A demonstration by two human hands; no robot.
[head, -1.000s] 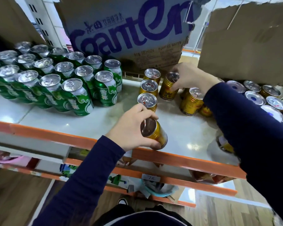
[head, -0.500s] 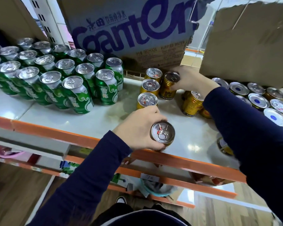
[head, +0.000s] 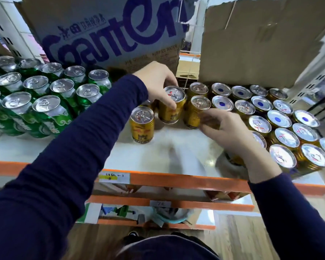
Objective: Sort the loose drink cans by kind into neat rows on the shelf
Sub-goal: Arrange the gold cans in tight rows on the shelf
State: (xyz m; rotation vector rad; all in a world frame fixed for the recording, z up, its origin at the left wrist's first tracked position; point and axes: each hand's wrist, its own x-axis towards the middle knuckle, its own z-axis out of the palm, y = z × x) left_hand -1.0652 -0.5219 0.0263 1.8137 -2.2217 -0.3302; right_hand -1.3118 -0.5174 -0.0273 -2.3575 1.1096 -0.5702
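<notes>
Green cans [head: 51, 107] stand in rows on the left of the white shelf [head: 176, 152]. Small gold cans stand mid-shelf. My left hand [head: 159, 83] grips the top of one upright gold can [head: 172, 107] from above. Just right of it, my right hand [head: 225, 128] holds the side of another gold can [head: 195, 109] with its fingertips. A third gold can [head: 142, 124] stands alone in front, to the left. A block of several more gold cans [head: 281, 126], some upside down, fills the right side.
A printed water carton [head: 105, 32] and a plain cardboard box [head: 266, 38] stand at the back of the shelf. The orange shelf edge [head: 176, 179] runs along the front, with lower shelves and a wooden floor beneath it.
My left hand has carried its gold can from the front edge back into the gold group. My right hand has come forward onto a neighbouring can. The view has shifted right.
</notes>
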